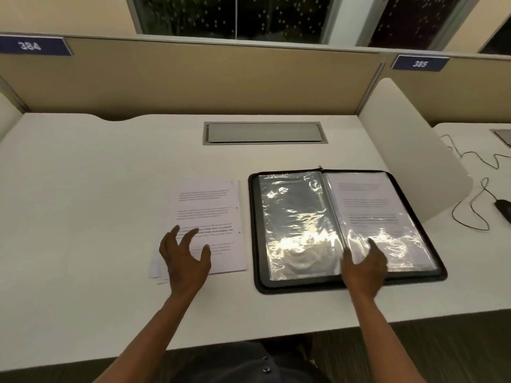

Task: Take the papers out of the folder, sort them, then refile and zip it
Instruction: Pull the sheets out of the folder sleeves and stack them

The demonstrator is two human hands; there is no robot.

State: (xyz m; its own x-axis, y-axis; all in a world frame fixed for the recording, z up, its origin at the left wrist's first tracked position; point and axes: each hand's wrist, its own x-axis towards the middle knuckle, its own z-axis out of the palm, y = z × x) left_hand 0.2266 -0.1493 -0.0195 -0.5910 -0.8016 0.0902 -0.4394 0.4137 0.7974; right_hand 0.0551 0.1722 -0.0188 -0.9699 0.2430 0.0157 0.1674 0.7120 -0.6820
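fingers (190, 236) spread over papers (210, 217); r hand (363, 265) flat on folder (414, 236); white desk (96, 189), beige partition (193, 78).

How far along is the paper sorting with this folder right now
Partly done. The folder lies unzipped and open, its left sleeve looks empty, and a stack of papers sits on the desk beside it. In hand: the left hand hovers spread over the stack while the right hand rests on the right sleeve, which still holds a printed sheet. Left: sorting, refiling, zipping.
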